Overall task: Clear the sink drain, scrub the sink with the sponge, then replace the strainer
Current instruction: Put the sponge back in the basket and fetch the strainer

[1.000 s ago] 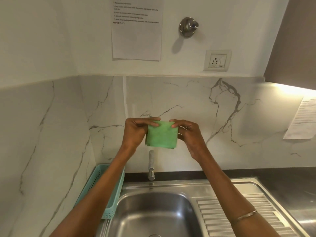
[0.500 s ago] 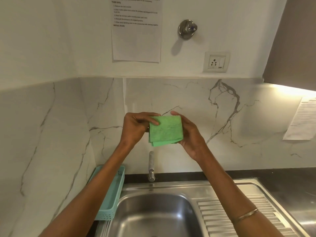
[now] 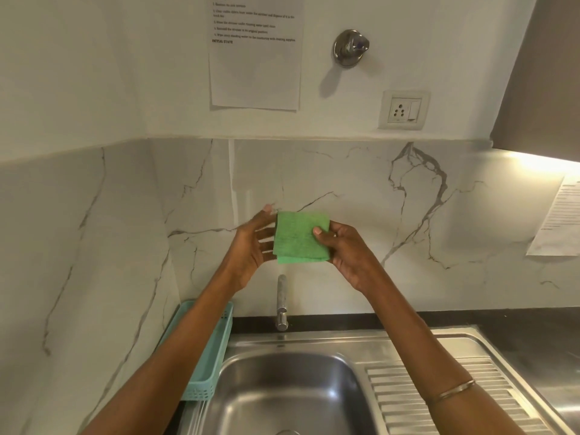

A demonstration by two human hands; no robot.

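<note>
Sponge [image 3: 301,237], a thin green square that appears folded into 2 layers, is held up in front of a marble-patterned backsplash [image 3: 361,189], above the tap spout [image 3: 281,304] and the steel sink [image 3: 282,390]. The right hand [image 3: 348,249] grasps it along its right edge, thumb pressed on the front face and fingers behind. The left hand [image 3: 254,243] is released, fingers straight and spread, their tips at the left edge of the sponge; whether they touch it is hard to say, as that hand is slightly blurred. A thin bangle [image 3: 455,391] circles the right wrist. Below the left forearm, a teal plastic basket [image 3: 207,362] sits just beside the sink, against the side wall. A ribbed draining board [image 3: 408,400] adjoins the basin on its right. On the wall above are a printed sheet [image 3: 255,64], a round metal valve [image 3: 351,48] and a socket with switch [image 3: 404,110]; 1 more printed sheet [image 3: 558,218] hangs at the far right. Only the top edge of the drain shows at the bottom of the frame.
</note>
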